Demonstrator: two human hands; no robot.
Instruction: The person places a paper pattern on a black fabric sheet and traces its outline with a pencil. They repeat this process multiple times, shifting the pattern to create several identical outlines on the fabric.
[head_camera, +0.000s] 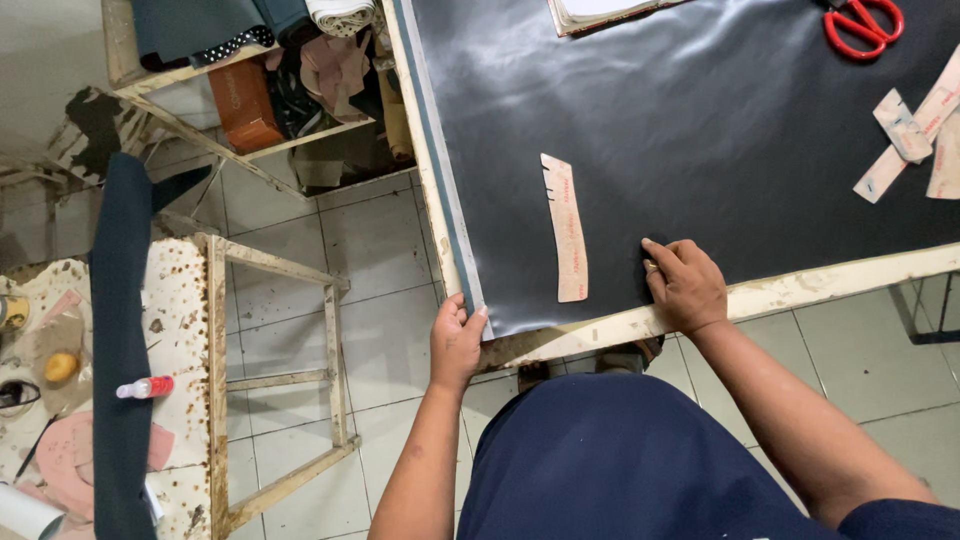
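A black leather sheet (700, 130) lies flat over the bench (800, 285), a curved cardboard pattern (568, 228) lying lengthwise between both hands. The left hand (456, 342) clamps its fingers on the sheet's near-left corner; the right hand (686, 283), fingers together, presses the near edge flat.

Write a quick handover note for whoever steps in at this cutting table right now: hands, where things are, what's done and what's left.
Left hand: gripping the near left corner of the black sheet at the table edge.
Right hand: pressed flat on the sheet near the front edge, empty as far as I can see.
Curved cardboard pattern: lying on the sheet between the hands, not held.
More pattern pieces at the far right; red scissors at the far edge.
Done: sheet spread out, pattern laid on it.
Left: no traced line or cut shows around the pattern.
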